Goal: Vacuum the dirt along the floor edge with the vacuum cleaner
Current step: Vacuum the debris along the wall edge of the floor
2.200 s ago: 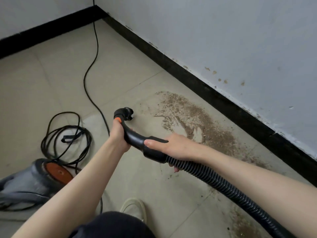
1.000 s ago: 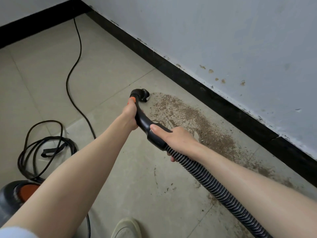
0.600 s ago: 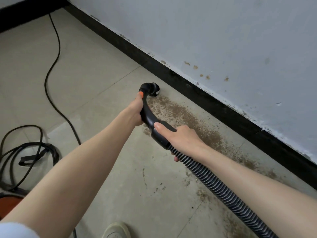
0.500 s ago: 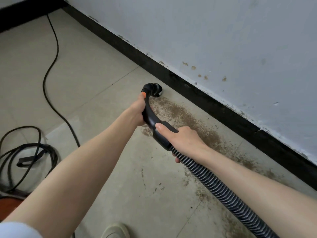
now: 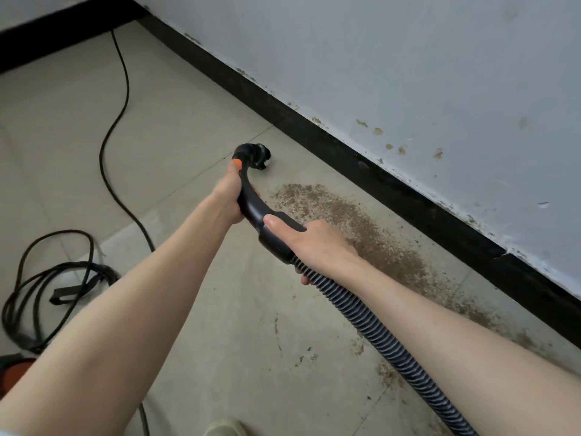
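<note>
Beige tiled floor (image 5: 78,127), pale blue-grey wall (image 5: 408,58), black skirting board (image 5: 345,158) running along the wall's foot. Skirting board is the landmark below.

Brown granular dirt (image 5: 352,221) lies in a band on the tiles just beside the skirting board, thinning out toward your side of the floor. A few specks sit further from the skirting, near the hose.

You hold the black curved plastic vacuum handle (image 5: 254,209) with both hands. Your left hand (image 5: 228,199) is clenched round its upper part, thumb up by the orange button (image 5: 236,163); fingers wrap underneath, mostly hidden. Your right hand (image 5: 314,243) grips the lower collar where the black ribbed flexible hose (image 5: 377,335) joins, thumb laid along the top, fingertips curling under the hose.

The black round nozzle end (image 5: 257,154) sticks out past your left thumb, near the skirting board but not touching it, and beyond the far end of the dirt band. Cannot tell if it touches the floor.

Well away from the skirting: black power cord (image 5: 116,146) trailing across tiles, coiled in loops, plus an orange-and-dark vacuum body (image 5: 12,369) at frame edge. Pale shoe toe (image 5: 224,427) by your arms.
</note>
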